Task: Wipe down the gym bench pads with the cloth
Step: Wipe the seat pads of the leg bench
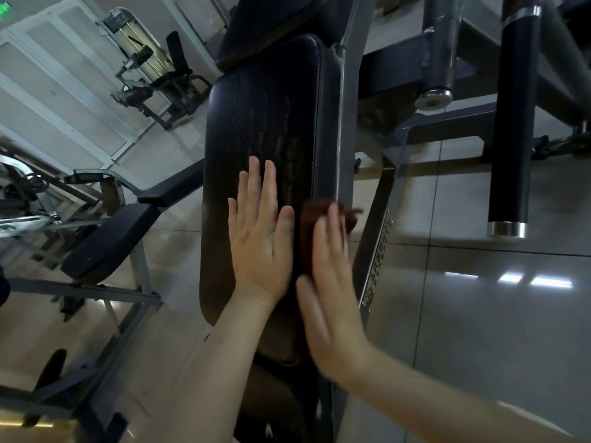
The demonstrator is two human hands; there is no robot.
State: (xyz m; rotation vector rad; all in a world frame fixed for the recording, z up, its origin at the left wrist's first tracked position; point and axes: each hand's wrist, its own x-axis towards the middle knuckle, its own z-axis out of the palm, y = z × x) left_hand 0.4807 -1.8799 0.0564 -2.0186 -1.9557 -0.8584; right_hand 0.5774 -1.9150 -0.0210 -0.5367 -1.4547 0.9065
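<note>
A long black bench pad (262, 123) runs up the middle of the view, with damp streaks on its surface. My left hand (260, 231) lies flat on the pad, fingers straight and together. Beside it, at the pad's right edge, my right hand (331, 276) presses flat on a dark brown cloth (311, 212); the hand is motion-blurred and covers most of the cloth. A second black pad (271, 20) continues beyond the far end of the first.
A grey steel frame rail (347, 123) borders the pad on the right. Two black padded rollers (515, 123) stand further right. Another bench (105, 244) sits to the left, and a weight machine (150, 68) stands at the back left on the tiled floor.
</note>
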